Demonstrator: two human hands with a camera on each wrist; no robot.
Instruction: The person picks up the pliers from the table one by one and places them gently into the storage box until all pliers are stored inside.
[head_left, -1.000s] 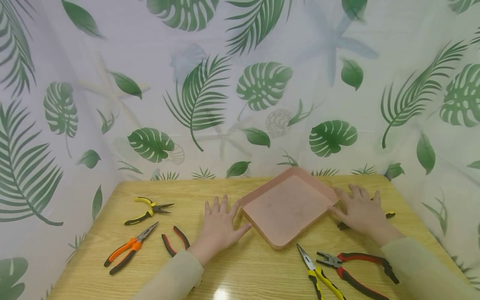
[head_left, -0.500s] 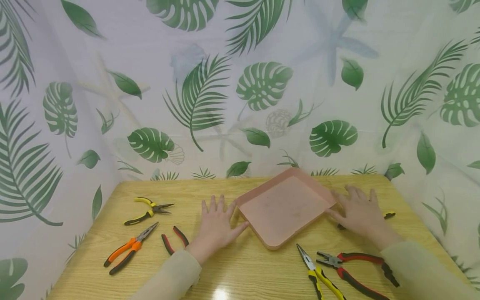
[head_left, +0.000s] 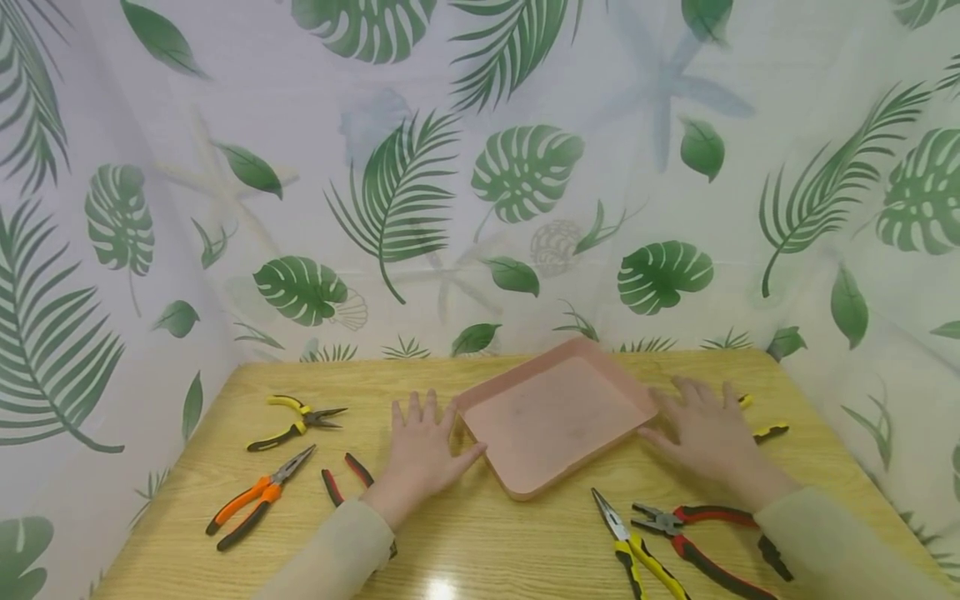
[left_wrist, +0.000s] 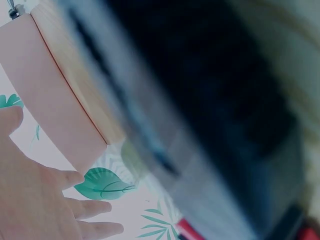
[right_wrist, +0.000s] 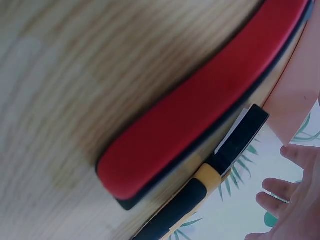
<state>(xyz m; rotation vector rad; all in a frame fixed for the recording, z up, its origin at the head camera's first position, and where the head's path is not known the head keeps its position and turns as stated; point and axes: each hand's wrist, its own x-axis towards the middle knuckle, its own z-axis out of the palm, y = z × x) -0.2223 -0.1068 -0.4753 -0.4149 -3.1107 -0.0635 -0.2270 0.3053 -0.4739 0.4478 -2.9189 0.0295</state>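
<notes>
A shallow pink tray point(head_left: 517, 487) rests on the wooden table, turned at an angle. My left hand point(head_left: 420, 450), fingers spread, is at its left corner, with the thumb by the near left side. At the right corner is my right hand point(head_left: 701, 433), fingers extended and the thumb along the near right side. In the left wrist view, the tray's outer wall point(left_wrist: 50, 82) stands beside the spread left hand point(left_wrist: 35, 192). The right wrist view has the right hand point(right_wrist: 295, 200) just by a tray corner point(right_wrist: 295, 85); whether the fingers press on it I cannot tell.
Left lie yellow-black pliers point(head_left: 303, 418), orange-black pliers point(head_left: 266, 492) and red-black handles point(head_left: 360, 471) partly under the left arm. Near right are yellow long-nose pliers point(head_left: 622, 537) and red-black pliers point(head_left: 678, 533). Yellow-black handles point(head_left: 770, 432) show behind the right hand. A leaf-print cloth point(head_left: 450, 208) hangs behind.
The tray has slid left along the table and turned slightly, with both hands moving left alongside it. More of the yellow-black handles behind my right hand now shows.
</notes>
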